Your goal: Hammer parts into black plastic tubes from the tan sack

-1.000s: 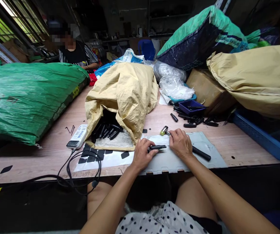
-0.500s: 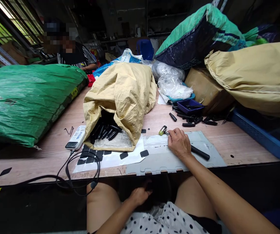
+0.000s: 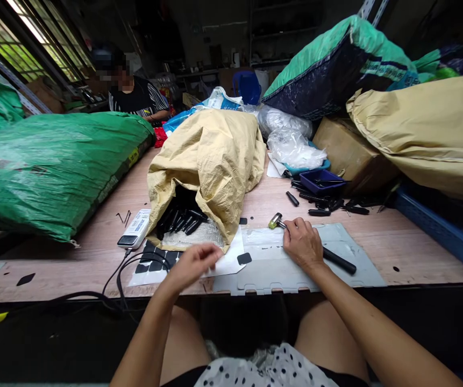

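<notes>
Head view: the right hand [image 3: 303,243] wraps the hammer [image 3: 339,260] over the mat [image 3: 269,271]; the left hand [image 3: 191,264], half-open, seemingly empty, hovers by the bag's [image 3: 219,156] black tubes [image 3: 193,227]. Reaching seems the step; taking one calls for a pinch.

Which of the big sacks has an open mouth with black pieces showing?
The middle tan sack, just beyond the left hand: its mouth shows black pieces. The green sack at left and the right-hand tan sack show no contents.

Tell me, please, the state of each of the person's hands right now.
Left hand: loosely open, with nothing visibly held, near the mouth of the tan sack.
Right hand: closed on the hammer.
</notes>
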Demonstrator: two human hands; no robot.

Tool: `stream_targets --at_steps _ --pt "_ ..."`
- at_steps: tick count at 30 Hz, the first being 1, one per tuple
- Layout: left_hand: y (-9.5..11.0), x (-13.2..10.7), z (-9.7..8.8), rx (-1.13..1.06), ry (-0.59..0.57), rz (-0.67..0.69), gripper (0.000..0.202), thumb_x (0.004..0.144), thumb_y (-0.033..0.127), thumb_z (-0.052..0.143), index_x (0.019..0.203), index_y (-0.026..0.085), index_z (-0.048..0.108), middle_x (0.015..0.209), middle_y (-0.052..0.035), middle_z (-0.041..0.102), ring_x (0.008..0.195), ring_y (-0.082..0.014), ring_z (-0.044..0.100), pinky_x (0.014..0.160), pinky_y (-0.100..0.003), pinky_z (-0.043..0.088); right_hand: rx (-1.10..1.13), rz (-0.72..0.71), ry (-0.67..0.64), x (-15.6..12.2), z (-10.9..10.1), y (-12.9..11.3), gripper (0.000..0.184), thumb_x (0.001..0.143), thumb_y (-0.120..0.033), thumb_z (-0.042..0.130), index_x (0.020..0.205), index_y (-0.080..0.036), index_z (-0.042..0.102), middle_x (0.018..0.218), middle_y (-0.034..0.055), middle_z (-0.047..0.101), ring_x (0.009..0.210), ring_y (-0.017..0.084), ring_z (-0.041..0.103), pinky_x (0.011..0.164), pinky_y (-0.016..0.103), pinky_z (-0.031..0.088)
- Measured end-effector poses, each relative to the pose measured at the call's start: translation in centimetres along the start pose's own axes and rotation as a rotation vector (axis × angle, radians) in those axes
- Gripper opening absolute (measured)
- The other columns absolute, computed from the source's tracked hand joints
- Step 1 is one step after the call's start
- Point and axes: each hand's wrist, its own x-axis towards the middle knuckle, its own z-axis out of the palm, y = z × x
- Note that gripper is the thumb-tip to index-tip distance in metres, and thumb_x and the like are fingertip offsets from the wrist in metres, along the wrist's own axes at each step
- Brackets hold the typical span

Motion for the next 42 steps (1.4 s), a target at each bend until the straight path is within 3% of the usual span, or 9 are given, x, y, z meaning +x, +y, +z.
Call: stream_targets --at_steps 2,4,10,22,26,30,33,36,42 --pt "-0.3 3.2 -2.2 0.3 0.485 0.045 0.024 0.093 0.038 0.059 0.1 0.019 0.072 0.092 -0.0064 0.067 0.083 -0.0213 0.061 0.078 -0.033 0.049 0.003 -0.003 0.003 0.0 0.0 0.0 0.023 0.096 -0.023 0.054 0.114 -0.02 0.068 0.103 0.0093 0.061 0.098 0.025 0.049 0.077 0.036 0.031" --pt "-1.1 6.1 -3.5 0.607 0.749 0.033 0.026 0.091 0.025 0.057 0.111 0.02 0.073 0.11 -0.011 0.067 0.101 -0.0284 0.059 0.089 -0.04 0.048 0.007 -0.006 0.007 0.1 0.1 0.1 0.022 0.096 -0.024 0.054 0.113 -0.02 0.068 0.102 0.0093 0.061 0.098 0.024 0.049 0.077 0.036 0.031" --pt "-2.7 9.5 -5.2 0.989 0.683 -0.055 0.039 0.085 0.012 0.056 0.118 0.025 0.074 0.123 -0.0121 0.064 0.115 -0.0348 0.051 0.091 -0.046 0.044 0.013 0.0 0.007 0.1 0.1 0.1 0.022 0.096 -0.024 0.054 0.112 -0.02 0.068 0.102 0.0092 0.061 0.098 0.024 0.049 0.077 0.035 0.03" --pt "-2.9 8.9 -5.4 0.96 0.655 0.042 0.019 0.087 0.022 0.064 0.105 0.024 0.069 0.107 -0.0082 0.072 0.112 -0.0328 0.053 0.097 -0.047 0.038 -0.005 0.015 -0.006 0.2 -0.1 -0.1 0.02 0.096 -0.024 0.055 0.111 -0.02 0.069 0.103 0.0083 0.062 0.099 0.024 0.05 0.078 0.035 0.03" --pt "-4.0 6.5 -4.4 0.837 0.841 0.077 0.021 0.088 0.027 0.065 0.107 0.023 0.073 0.106 -0.0108 0.07 0.111 -0.0344 0.055 0.094 -0.047 0.043 0.007 0.013 -0.012 0.2 -0.2 -0.1 0.02 0.096 -0.023 0.056 0.111 -0.02 0.068 0.103 0.0082 0.062 0.099 0.024 0.05 0.078 0.035 0.03" --pt "-4.6 1.6 0.2 0.531 1.126 0.277 0.023 0.093 0.035 0.065 0.11 0.021 0.071 0.101 -0.0093 0.067 0.097 -0.0283 0.06 0.088 -0.043 0.049 -0.001 0.016 -0.023 0.2 -0.2 -0.2 0.02 0.096 -0.024 0.055 0.111 -0.02 0.068 0.104 0.0084 0.061 0.1 0.024 0.05 0.079 0.035 0.03" --pt "-3.1 -0.3 5.1 0.417 0.867 0.529 0.017 0.093 0.028 0.065 0.109 0.024 0.07 0.101 -0.0062 0.067 0.096 -0.0243 0.061 0.087 -0.039 0.051 0.003 0.02 -0.024 0.2 -0.2 -0.2 0.02 0.096 -0.025 0.055 0.11 -0.02 0.068 0.104 0.0088 0.061 0.1 0.024 0.05 0.08 0.036 0.03" --pt "-1.0 1.2 8.5 0.416 0.493 0.549 0.017 0.091 0.023 0.068 0.107 0.025 0.073 0.099 -0.0052 0.068 0.097 -0.024 0.06 0.089 -0.039 0.049 0.018 0.021 -0.018 0.2 -0.3 -0.1 0.02 0.095 -0.025 0.055 0.11 -0.02 0.068 0.104 0.0088 0.061 0.1 0.024 0.05 0.08 0.035 0.03" --pt "-0.3 6.4 9.6 0.403 0.196 0.378 0.024 0.083 0.026 0.08 0.107 0.027 0.077 0.099 -0.0054 0.066 0.103 -0.0268 0.055 0.093 -0.041 0.044 0.063 0.026 0.003 0.1 -0.3 0.0 0.022 0.096 -0.024 0.053 0.112 -0.021 0.068 0.103 0.0085 0.06 0.098 0.023 0.049 0.08 0.035 0.031"
